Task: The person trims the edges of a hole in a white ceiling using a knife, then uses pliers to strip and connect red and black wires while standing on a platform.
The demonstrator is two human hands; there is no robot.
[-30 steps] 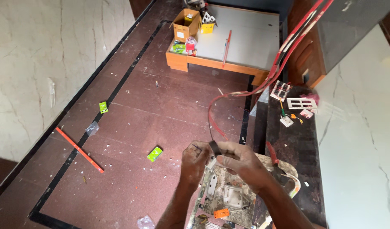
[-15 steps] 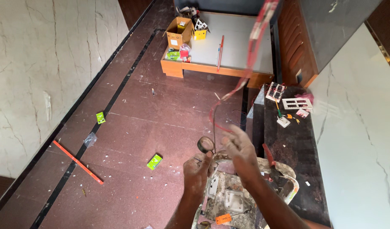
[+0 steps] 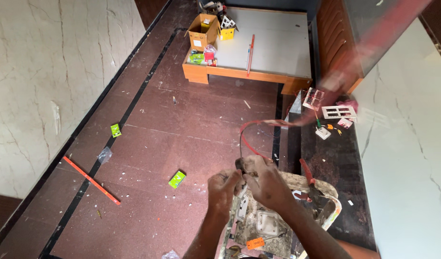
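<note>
Head view: dusty maroon floor [image 3: 191,120], marble walls [image 3: 48,72] beside.

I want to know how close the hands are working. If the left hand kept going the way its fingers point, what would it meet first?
Probably the right hand: the left hand points right, toward it, at the small dark part on the red wire. Depth is unclear.

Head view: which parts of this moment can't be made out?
- The small dark part pinched between the left hand and right hand: fingers cover most of it.
- Red wire: its upper run smears into motion blur toward the top right.
- Cardboard box contents on the far platform: too small to identify.
- Stool under the hands: cut off by the bottom edge.
</note>
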